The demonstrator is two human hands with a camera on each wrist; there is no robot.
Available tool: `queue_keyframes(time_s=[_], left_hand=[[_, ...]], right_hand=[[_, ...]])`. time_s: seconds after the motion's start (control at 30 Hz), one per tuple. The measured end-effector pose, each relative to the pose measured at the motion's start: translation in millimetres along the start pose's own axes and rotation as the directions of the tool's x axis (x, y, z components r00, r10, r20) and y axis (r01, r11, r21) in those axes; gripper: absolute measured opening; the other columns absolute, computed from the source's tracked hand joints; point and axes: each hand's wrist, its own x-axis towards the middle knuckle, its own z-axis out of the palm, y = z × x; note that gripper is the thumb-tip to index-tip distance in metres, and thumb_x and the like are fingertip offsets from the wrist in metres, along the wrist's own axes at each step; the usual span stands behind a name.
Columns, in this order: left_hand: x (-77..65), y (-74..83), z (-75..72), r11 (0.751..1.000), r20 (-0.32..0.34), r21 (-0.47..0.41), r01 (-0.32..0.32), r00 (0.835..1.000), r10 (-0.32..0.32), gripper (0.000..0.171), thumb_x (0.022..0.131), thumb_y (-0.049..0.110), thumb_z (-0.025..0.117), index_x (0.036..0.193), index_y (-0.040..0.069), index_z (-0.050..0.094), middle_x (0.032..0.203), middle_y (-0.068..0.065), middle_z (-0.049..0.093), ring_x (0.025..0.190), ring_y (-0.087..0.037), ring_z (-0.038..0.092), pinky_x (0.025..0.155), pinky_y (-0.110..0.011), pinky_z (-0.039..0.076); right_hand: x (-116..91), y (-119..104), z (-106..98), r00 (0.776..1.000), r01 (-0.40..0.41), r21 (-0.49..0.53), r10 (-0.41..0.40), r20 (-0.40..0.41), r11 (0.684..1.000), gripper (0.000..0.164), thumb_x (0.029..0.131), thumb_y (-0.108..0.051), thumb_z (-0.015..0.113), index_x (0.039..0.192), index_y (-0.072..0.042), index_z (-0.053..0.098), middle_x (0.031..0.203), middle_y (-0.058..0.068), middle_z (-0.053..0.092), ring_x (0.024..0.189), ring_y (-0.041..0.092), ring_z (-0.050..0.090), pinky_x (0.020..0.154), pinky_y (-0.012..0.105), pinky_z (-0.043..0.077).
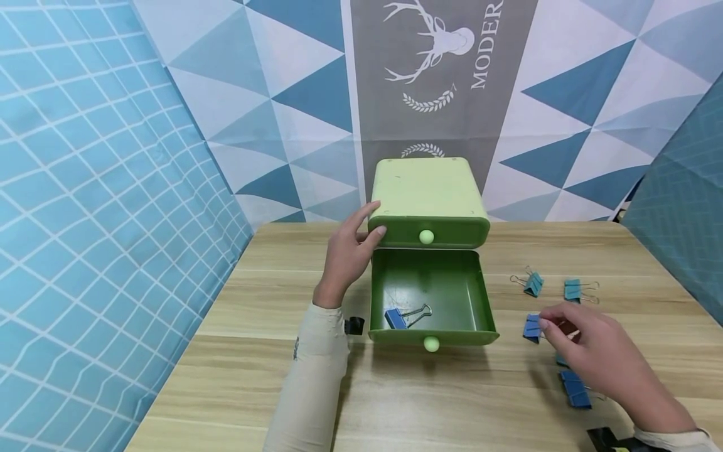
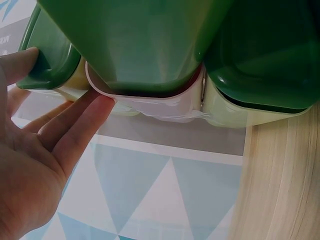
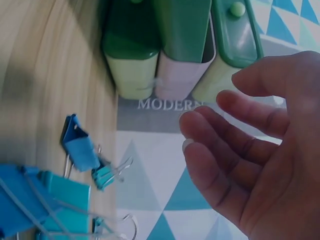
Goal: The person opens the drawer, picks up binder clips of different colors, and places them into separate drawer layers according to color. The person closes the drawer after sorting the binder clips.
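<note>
A small green drawer cabinet (image 1: 429, 188) stands against the patterned backdrop. Its middle drawer (image 1: 486, 289) is pulled out, and a blue binder clip (image 1: 396, 319) lies inside. My left hand (image 1: 347, 254) rests on the cabinet's left side, its thumb against the top drawer's front (image 2: 55, 55) and its fingers fairly straight along the side. Over the clips on the right, my right hand (image 1: 599, 345) has thumb and index finger by a blue binder clip (image 1: 532, 328). In the right wrist view its fingers are loosely bent with nothing between them, apart from that clip (image 3: 82, 150).
Two turquoise binder clips (image 1: 533, 284) lie farther back on the right of the wooden table (image 1: 271, 370). A larger blue binder clip (image 1: 576, 389) and a partly hidden teal one (image 1: 561, 360) lie near my right hand. The bottom drawer (image 2: 270, 55) is closed.
</note>
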Motion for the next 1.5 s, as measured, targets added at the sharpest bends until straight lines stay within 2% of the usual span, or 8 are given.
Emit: queue_keyframes(time_s=[0.27, 0.67, 0.97, 1.23, 1.33, 1.5], left_hand=[[-1.1, -0.8, -1.3, 1.0, 0.002, 0.003, 0.011, 1.0, -0.011, 0.047, 0.091, 0.044, 0.055, 0.136, 0.042, 0.042, 0.138, 0.018, 0.04, 0.093, -0.014, 0.064, 0.072, -0.034, 0.052], [-1.0, 0.1, -1.8, 1.0, -0.002, -0.004, 0.005, 1.0, -0.005, 0.047, 0.091, 0.042, 0.056, 0.136, 0.041, 0.043, 0.138, 0.016, 0.041, 0.093, -0.016, 0.065, 0.072, -0.034, 0.052], [0.2, -0.6, -0.5, 1.0, -0.01, 0.004, -0.016, 1.0, 0.016, 0.047, 0.091, 0.041, 0.056, 0.136, 0.04, 0.043, 0.137, 0.016, 0.042, 0.091, -0.012, 0.065, 0.068, -0.029, 0.052], [0.2, -1.0, -0.2, 1.0, -0.012, 0.017, -0.025, 1.0, 0.025, 0.047, 0.091, 0.04, 0.056, 0.137, 0.039, 0.043, 0.137, 0.018, 0.041, 0.09, -0.009, 0.064, 0.064, -0.029, 0.051], [0.1, -1.0, -0.4, 1.0, -0.011, 0.009, -0.019, 1.0, 0.019, 0.047, 0.091, 0.041, 0.056, 0.136, 0.04, 0.043, 0.137, 0.018, 0.041, 0.091, -0.008, 0.064, 0.067, -0.029, 0.052], [0.6, -1.1, 0.0, 1.0, -0.012, 0.004, -0.024, 1.0, 0.024, 0.047, 0.091, 0.04, 0.056, 0.136, 0.039, 0.044, 0.137, 0.017, 0.041, 0.092, -0.011, 0.064, 0.069, -0.029, 0.052]], right_hand=[[1, 13, 4, 0.992, -0.085, -0.049, 0.089, 0.094, 0.995, 0.028, 0.092, -0.032, 0.057, 0.107, -0.009, 0.065, 0.098, 0.007, 0.062, 0.078, 0.023, 0.06, 0.056, 0.039, 0.048], [8, 28, 14, 0.949, -0.178, -0.097, 0.197, 0.247, 0.979, 0.048, 0.09, -0.039, 0.059, 0.12, -0.003, 0.057, 0.11, 0.022, 0.057, 0.083, 0.031, 0.062, 0.057, 0.042, 0.049], [8, 30, 19, 0.948, -0.206, -0.125, 0.229, 0.219, 0.971, 0.041, 0.088, -0.029, 0.062, 0.118, 0.0, 0.059, 0.109, 0.023, 0.053, 0.081, 0.03, 0.061, 0.055, 0.04, 0.048], [9, 33, 22, 0.96, -0.233, -0.143, 0.252, 0.126, 0.962, 0.04, 0.087, -0.022, 0.061, 0.115, 0.006, 0.057, 0.093, 0.018, 0.048, 0.071, 0.025, 0.053, 0.05, 0.035, 0.045], [11, 35, 22, 0.954, -0.248, -0.164, 0.271, 0.132, 0.955, 0.041, 0.086, -0.023, 0.062, 0.114, 0.008, 0.058, 0.094, 0.023, 0.051, 0.075, 0.031, 0.053, 0.053, 0.039, 0.044], [14, 40, 23, 0.922, -0.293, -0.181, 0.328, 0.207, 0.939, 0.039, 0.087, -0.022, 0.062, 0.112, 0.007, 0.06, 0.101, 0.027, 0.059, 0.085, 0.039, 0.056, 0.061, 0.048, 0.045]])
